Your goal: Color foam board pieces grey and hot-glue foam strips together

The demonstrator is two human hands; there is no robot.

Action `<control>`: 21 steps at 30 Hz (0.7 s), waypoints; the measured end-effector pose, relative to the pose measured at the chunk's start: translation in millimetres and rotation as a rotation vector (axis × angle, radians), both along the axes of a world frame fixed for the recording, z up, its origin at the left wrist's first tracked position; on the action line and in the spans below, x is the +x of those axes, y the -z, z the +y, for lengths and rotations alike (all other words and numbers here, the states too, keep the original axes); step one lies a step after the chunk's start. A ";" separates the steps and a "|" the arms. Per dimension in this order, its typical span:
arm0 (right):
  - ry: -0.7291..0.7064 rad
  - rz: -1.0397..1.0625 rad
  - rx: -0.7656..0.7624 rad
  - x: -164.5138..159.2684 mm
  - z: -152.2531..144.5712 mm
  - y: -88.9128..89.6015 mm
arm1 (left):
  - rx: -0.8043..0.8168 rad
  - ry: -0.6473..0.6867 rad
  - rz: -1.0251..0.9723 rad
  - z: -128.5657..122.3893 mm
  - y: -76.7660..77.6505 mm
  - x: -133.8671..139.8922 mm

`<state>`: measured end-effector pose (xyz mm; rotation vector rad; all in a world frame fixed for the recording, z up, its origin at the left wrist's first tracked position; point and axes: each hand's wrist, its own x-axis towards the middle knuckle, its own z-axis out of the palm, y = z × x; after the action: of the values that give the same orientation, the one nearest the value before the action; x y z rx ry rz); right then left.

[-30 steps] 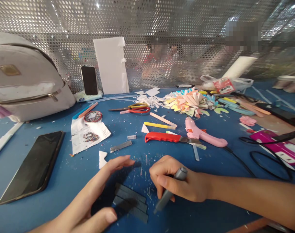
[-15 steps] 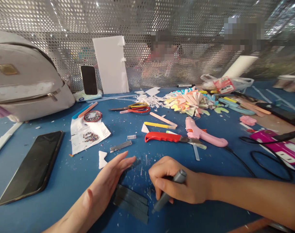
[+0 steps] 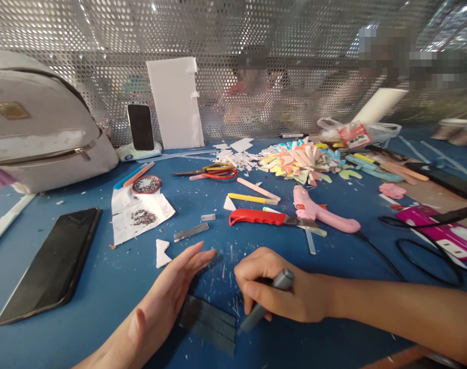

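Observation:
My right hand grips a grey marker, its tip pointing down-left at the edge of several dark grey strips that lie side by side on the blue table. My left hand rests flat, fingers together and stretched out, along the left side of the strips, touching them and covering their left ends. Nothing is held in the left hand.
A black phone lies at the left. Beyond the hands are a red utility knife, a pink glue gun, scissors, a paper scrap pile, a grey bag and a perforated metal screen. Black cables run at the right.
My left hand has turned from cupped over the strips to flat beside them, its thumb drawn back. The right hand with the marker has shifted slightly toward the strips.

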<state>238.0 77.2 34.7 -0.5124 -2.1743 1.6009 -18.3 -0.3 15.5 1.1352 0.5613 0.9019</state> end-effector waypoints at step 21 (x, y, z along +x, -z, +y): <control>0.023 0.031 0.004 2.1 -0.3 4.6 | 0.545 -0.068 0.571 5.4 -15.9 -2.8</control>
<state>240.1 76.9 30.1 -0.5065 -2.1417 1.5813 -21.1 5.1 31.5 1.9061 0.8470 0.8048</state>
